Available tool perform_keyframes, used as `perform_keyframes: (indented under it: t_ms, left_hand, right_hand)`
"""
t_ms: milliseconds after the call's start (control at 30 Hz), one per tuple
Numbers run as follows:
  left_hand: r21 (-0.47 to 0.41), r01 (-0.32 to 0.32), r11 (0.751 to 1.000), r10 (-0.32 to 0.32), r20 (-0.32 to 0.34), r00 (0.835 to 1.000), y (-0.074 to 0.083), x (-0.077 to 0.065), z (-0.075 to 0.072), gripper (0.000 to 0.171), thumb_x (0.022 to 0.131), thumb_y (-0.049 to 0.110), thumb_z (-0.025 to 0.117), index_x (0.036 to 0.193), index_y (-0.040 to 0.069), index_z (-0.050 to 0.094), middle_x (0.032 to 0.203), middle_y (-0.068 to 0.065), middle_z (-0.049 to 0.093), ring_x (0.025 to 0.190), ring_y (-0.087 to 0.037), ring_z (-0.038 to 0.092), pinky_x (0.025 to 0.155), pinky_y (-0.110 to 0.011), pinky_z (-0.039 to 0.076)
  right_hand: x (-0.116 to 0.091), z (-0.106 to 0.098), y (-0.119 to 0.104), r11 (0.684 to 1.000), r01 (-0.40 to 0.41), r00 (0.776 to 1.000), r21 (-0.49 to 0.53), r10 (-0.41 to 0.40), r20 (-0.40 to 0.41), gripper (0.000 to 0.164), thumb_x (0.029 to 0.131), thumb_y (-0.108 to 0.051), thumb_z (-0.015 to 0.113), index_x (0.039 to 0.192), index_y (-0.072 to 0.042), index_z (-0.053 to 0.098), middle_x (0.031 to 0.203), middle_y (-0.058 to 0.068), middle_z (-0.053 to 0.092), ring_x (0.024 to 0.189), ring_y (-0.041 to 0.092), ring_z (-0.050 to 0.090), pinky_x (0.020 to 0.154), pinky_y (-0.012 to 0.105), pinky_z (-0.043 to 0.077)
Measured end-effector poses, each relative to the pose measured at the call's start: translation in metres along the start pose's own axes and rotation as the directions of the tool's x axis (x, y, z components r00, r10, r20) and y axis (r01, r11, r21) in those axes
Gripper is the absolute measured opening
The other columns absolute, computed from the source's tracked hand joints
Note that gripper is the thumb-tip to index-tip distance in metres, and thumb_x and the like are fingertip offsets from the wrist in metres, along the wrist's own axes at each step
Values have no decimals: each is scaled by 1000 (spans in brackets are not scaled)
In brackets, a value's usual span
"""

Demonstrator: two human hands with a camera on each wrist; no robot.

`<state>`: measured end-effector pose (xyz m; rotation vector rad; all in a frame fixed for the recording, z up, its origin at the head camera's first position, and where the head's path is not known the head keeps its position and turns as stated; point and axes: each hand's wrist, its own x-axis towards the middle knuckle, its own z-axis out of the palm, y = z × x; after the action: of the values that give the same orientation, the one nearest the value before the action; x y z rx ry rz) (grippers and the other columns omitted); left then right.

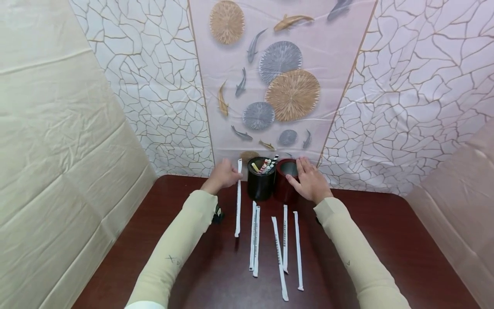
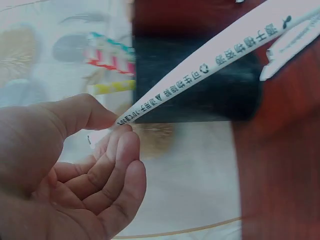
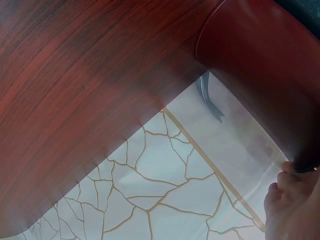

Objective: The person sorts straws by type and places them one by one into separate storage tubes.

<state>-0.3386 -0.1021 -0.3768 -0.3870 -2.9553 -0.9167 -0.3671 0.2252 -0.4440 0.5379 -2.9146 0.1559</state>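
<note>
A white paper-wrapped straw hangs from my left hand, pinched near its top end between thumb and fingers. In the left wrist view, printed characters run along the straw, which slants across the black cup. That black cup stands just right of the left hand and holds several striped straws. Beside it is a dark red cup. My right hand rests at its rim, fingers extended and thumb over the opening. In the right wrist view, fingertips touch the rim of the red cup.
Several wrapped straws lie on the dark wooden table in front of the cups: a close pair on the left, and a crossed pair beside a single straw on the right. A patterned cloth wall rises behind the table.
</note>
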Motion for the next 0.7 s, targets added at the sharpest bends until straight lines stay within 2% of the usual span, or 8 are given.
perform_keyframes:
  t_ms: [100, 200, 400, 567, 700]
  left_hand:
    - [-13, -16, 1000, 16, -39, 999, 12, 1, -14, 36, 93, 16, 70, 60, 3, 73, 51, 7, 54, 51, -8, 43, 55, -23, 36]
    - [-35, -29, 999, 26, -100, 995, 25, 3, -26, 25, 93, 16, 72, 76, 0, 82, 61, 4, 66, 59, -9, 50, 59, -22, 40]
    - [-62, -54, 997, 39, -223, 974, 47, 8, -44, 20, 91, 17, 72, 79, 4, 82, 66, 0, 68, 62, -13, 51, 59, -25, 40]
    - [-133, -82, 988, 34, -329, 944, 65, 11, -56, 13, 92, 19, 73, 89, 8, 80, 82, -5, 78, 72, -16, 64, 67, -28, 51]
    - [-202, -138, 969, 37, -438, 898, 80, 12, -62, 10, 94, 17, 73, 92, 7, 76, 90, -8, 80, 81, -21, 73, 76, -35, 57]
  right_hand:
    - [0, 0, 1, 1000, -4, 1000, 0, 4, -2, 89, 111, -60, 33, 164, 10, 21, 173, 30, 18, 163, 45, 17, 132, 58, 22]
    - [0, 1, 1, 1000, -5, 1000, 2, 5, -8, 89, 111, -60, 33, 164, 10, 21, 173, 30, 19, 163, 45, 17, 132, 58, 22]
    - [0, 1, 1, 1000, -5, 1000, 19, 6, -8, 89, 110, -61, 34, 164, 9, 21, 173, 29, 20, 163, 45, 17, 133, 57, 22]
    - [-1, -1, 0, 999, -5, 1000, 32, 6, -6, 89, 111, -60, 35, 164, 9, 21, 173, 29, 20, 163, 45, 17, 133, 57, 21]
    - [-2, 0, 0, 999, -7, 1000, 34, 7, -14, 89, 111, -60, 34, 164, 9, 21, 173, 30, 20, 163, 45, 17, 132, 58, 21]
